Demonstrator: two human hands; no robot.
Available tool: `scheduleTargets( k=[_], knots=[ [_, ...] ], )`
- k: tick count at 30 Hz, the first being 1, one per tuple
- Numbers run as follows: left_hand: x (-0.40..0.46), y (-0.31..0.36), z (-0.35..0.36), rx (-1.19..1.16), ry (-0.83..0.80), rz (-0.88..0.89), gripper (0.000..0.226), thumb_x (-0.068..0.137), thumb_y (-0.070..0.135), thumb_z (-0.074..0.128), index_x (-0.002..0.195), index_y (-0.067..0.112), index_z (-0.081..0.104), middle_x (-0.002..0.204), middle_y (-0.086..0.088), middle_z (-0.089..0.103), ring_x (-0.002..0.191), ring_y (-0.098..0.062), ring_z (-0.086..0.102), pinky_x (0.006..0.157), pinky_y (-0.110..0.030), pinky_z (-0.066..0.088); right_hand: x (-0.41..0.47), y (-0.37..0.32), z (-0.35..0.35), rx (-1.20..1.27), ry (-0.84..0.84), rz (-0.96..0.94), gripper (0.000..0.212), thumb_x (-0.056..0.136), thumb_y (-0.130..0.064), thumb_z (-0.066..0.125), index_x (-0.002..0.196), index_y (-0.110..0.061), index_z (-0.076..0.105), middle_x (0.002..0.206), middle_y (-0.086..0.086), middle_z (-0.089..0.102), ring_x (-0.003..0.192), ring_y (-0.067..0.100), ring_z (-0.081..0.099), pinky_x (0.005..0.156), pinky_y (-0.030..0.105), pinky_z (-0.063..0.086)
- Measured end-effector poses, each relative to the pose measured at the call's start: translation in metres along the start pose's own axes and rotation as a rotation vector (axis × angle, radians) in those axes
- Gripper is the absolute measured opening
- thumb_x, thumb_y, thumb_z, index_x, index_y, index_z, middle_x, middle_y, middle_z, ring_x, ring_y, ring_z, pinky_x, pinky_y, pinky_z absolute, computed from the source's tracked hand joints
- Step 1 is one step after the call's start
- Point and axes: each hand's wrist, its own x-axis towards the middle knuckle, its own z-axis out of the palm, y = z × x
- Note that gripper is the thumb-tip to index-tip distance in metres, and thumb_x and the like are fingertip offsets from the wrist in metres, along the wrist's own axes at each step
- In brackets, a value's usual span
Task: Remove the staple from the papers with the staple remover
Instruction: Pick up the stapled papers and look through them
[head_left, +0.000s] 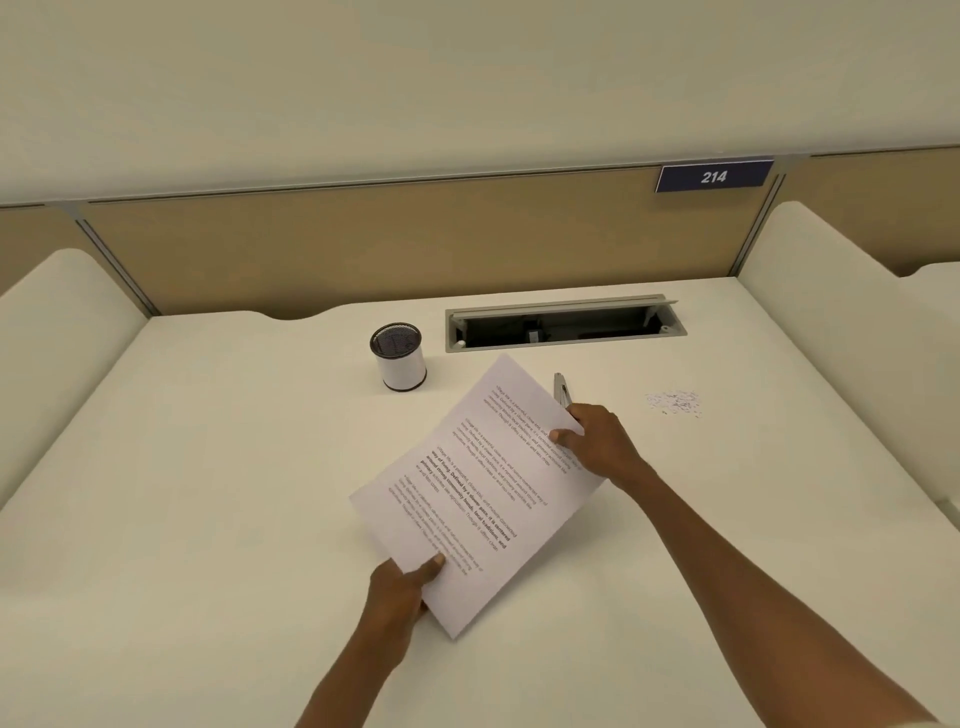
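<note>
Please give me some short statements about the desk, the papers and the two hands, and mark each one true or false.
1. Both hands hold the papers. True: the left hand pinches the near corner, the right hand the right edge.
2. The cup stands on the papers. False: it stands on the desk, apart from them.
3. The sign reads 214. True.
4. The small scraps lie left of the cup. False: they lie far to the right.
5. The metal tool pokes out beyond the right hand. True.
</note>
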Motion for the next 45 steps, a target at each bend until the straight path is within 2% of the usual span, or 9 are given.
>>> scheduleTargets(
  k=[3,6,8,15,22,28,36,40,45],
  knots=[
    [0.004,0.009,-0.004,0.048,0.075,-0.017,0.024,0.09,0.004,0.07,0.114,0.0,0.067,0.11,-0.016,0.075,0.097,-0.03,0.072,0.084,-0.039,0.056,0.012,-0.001,-0.006,-0.077,-0.022,-0.021,0.021,0.089,-0.029,0.066,0.097,-0.009,0.066,0.099,0.006,0.067,0.087,0.024,0.062,0.076,0.038,0.05],
    [0.011,0.032,-0.005,0.273,0.435,0.088,0.058,0.087,0.018,0.077,0.136,0.0,0.052,0.13,-0.02,0.062,0.117,-0.032,0.06,0.101,-0.039,0.044,0.023,0.0,-0.01,-0.152,-0.054,-0.047,0.02,0.089,-0.03,0.066,0.095,-0.011,0.066,0.096,0.006,0.067,0.084,0.023,0.062,0.074,0.036,0.05],
    [0.012,0.058,0.003,0.305,0.509,0.239,0.058,0.088,0.019,0.076,0.138,0.002,0.052,0.136,-0.014,0.058,0.124,-0.03,0.056,0.101,-0.035,0.04,0.029,-0.002,-0.011,-0.2,-0.076,-0.065,0.02,0.088,-0.03,0.066,0.093,-0.01,0.066,0.093,0.006,0.066,0.082,0.023,0.062,0.074,0.036,0.05],
    [0.052,0.143,0.053,0.435,0.204,0.574,0.023,0.094,0.013,0.067,0.117,0.01,0.067,0.104,0.005,0.07,0.088,0.003,0.062,0.091,-0.022,0.051,0.05,-0.01,-0.01,-0.282,-0.142,-0.128,0.021,0.089,-0.029,0.066,0.083,-0.009,0.062,0.084,0.006,0.065,0.075,0.024,0.061,0.068,0.037,0.049],
    [0.095,0.161,0.088,0.596,0.033,0.538,0.037,0.099,0.026,0.062,0.132,0.009,0.065,0.135,-0.006,0.065,0.126,-0.022,0.059,0.111,-0.038,0.042,0.062,-0.012,-0.007,-0.265,-0.227,-0.162,0.027,0.09,-0.025,0.065,0.069,-0.022,0.05,0.075,-0.002,0.058,0.066,0.016,0.056,0.057,0.025,0.039],
    [0.112,0.145,0.091,0.532,-0.003,0.475,0.02,0.098,0.025,0.063,0.112,0.019,0.076,0.11,0.004,0.076,0.096,-0.016,0.071,0.093,-0.036,0.055,0.07,-0.003,0.0,-0.214,-0.303,-0.159,0.024,0.09,-0.025,0.066,0.071,-0.019,0.052,0.072,-0.004,0.057,0.066,0.014,0.055,0.058,0.023,0.039],
    [0.126,0.124,0.08,0.429,0.032,0.412,0.016,0.094,0.027,0.069,0.104,0.018,0.078,0.095,0.005,0.078,0.09,-0.017,0.074,0.086,-0.037,0.058,0.085,0.007,0.01,-0.113,-0.447,-0.098,0.025,0.093,-0.03,0.064,0.086,-0.006,0.066,0.078,0.002,0.063,0.069,0.014,0.056,0.063,0.026,0.041],
    [0.129,0.117,0.073,0.406,0.067,0.407,0.016,0.094,0.026,0.068,0.104,0.018,0.078,0.093,0.005,0.078,0.088,-0.018,0.074,0.081,-0.032,0.057,0.105,0.014,-0.003,0.025,-0.219,-0.052,0.015,0.093,-0.009,0.056,0.088,-0.006,0.07,0.09,0.007,0.073,0.075,0.018,0.066,0.064,0.017,0.046],
    [0.134,0.115,0.067,0.375,0.103,0.422,0.009,0.094,0.024,0.069,0.098,0.024,0.077,0.091,0.008,0.078,0.088,-0.015,0.074,0.082,-0.031,0.056,0.136,0.038,-0.023,-0.372,-0.08,-0.222,0.047,0.081,0.015,0.047,0.111,-0.014,0.068,0.119,0.004,0.066,0.111,0.022,0.059,0.085,0.025,0.046]
  ],
)
